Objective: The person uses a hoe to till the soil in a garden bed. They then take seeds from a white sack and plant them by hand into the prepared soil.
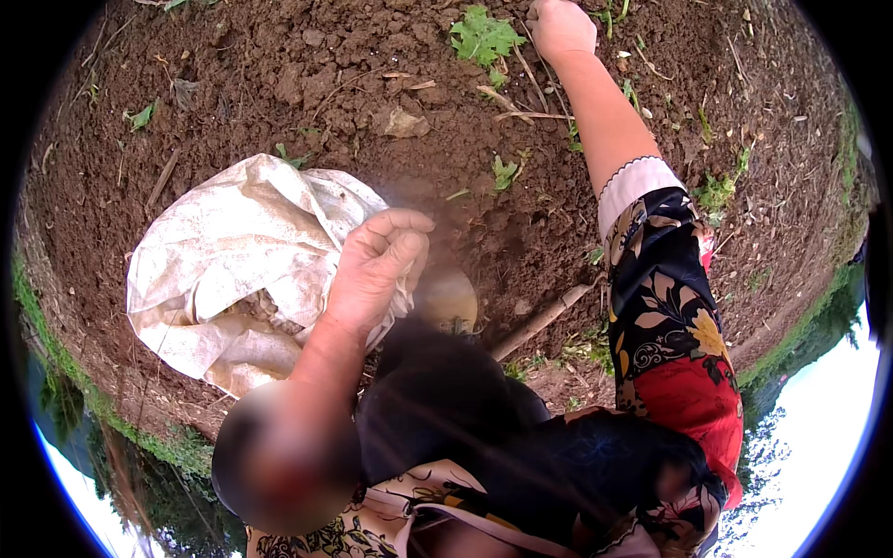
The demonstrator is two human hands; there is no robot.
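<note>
My left hand [385, 261] is curled at the right edge of a white woven sack [230, 237]; whether its fingers grip the fabric or hold anything else cannot be made out. Pale small lumps [264, 307] show inside the sack's opening. My right hand [560, 28] reaches far forward at the top of the view, low over the brown soil, its fingers turned away and partly cut off by the frame. Left of it, a leafy green plant [485, 36] lies on the soil. A shoe tip [450, 300] shows between the sack and a stick.
A thick stick or stalk [548, 319] lies slanted beside my right leg. Dry twigs [527, 115], a flat pale clod or leaf [406, 124] and small green plants [504, 172] are scattered over loose soil. Grass [802, 356] borders the dirt on both sides.
</note>
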